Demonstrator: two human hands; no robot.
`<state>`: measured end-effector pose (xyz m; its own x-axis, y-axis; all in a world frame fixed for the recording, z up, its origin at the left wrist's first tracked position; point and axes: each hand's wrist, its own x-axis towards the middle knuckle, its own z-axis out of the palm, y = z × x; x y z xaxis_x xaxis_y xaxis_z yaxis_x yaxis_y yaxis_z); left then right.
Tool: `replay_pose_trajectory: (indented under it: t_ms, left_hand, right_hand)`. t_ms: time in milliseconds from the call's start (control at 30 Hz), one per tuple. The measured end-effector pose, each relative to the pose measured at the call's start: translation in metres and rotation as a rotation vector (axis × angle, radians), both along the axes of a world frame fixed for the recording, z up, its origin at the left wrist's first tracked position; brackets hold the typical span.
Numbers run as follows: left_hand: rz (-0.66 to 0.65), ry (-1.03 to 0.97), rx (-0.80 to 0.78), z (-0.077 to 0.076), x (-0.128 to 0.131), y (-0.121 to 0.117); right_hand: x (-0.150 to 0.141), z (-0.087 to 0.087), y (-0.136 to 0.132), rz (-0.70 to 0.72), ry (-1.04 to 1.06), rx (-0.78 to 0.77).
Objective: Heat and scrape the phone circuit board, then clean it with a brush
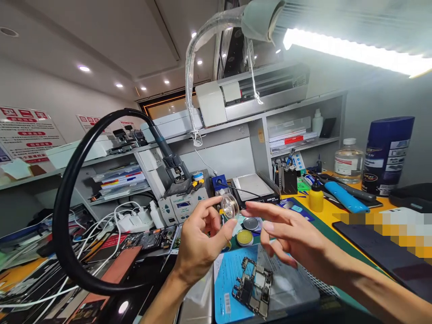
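Observation:
Between the thumb and index finger of my left hand [199, 238] is a small clear round case or spool [230, 206], tilted with its flat face toward the right; what is inside it is too small to make out. My right hand [300, 236] hovers just to the right of it, fingers apart and partly bent, fingertips close to the clear piece but holding nothing. Below both hands, a phone circuit board [254, 290] lies on a blue and clear plastic package [224, 292]. Behind them are an open tin of yellow paste [245, 237] and a grey round tin [251, 223].
A black flexible hose [64, 180] loops across the left, above phone parts and white cables. Soldering station [184, 208] stands behind. At right are a yellow bottle [316, 198], a blue-handled tool [347, 197], a clear bottle [348, 161] and a dark spray can [387, 155].

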<state>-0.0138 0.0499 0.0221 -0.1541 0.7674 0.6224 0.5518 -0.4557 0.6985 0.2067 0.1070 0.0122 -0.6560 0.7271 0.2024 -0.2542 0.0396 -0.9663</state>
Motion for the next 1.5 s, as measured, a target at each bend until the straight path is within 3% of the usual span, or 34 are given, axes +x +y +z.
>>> replay_pose_trajectory:
  t_ms: [100, 200, 300, 467, 833, 1233, 1500]
  left_hand:
    - [-0.019, -0.042, -0.037, -0.003, 0.009, -0.003]
    - [-0.044, -0.078, -0.066, -0.008, 0.014, -0.002]
    - [-0.071, -0.116, -0.090, -0.014, 0.015, 0.001]
    - [-0.092, -0.170, -0.086, -0.023, 0.013, 0.002]
    - [-0.055, -0.196, -0.063, -0.028, 0.013, 0.004]
    - [-0.186, -0.318, -0.142, -0.028, 0.015, 0.003]
    - [-0.293, -0.436, -0.199, -0.020, 0.021, 0.000]
  right_hand:
    - [-0.008, -0.004, -0.007, 0.180, 0.018, -0.116]
    - [-0.012, -0.008, -0.008, 0.225, -0.018, -0.100]
    - [-0.013, -0.010, -0.008, 0.211, -0.060, -0.065]
    - [-0.013, -0.012, -0.007, 0.173, -0.008, -0.134]
    - [-0.013, -0.018, -0.004, 0.193, -0.017, -0.076]
    - [-0.015, -0.019, -0.005, 0.201, 0.007, -0.065]
    - [-0.016, -0.020, -0.006, 0.190, -0.019, -0.086]
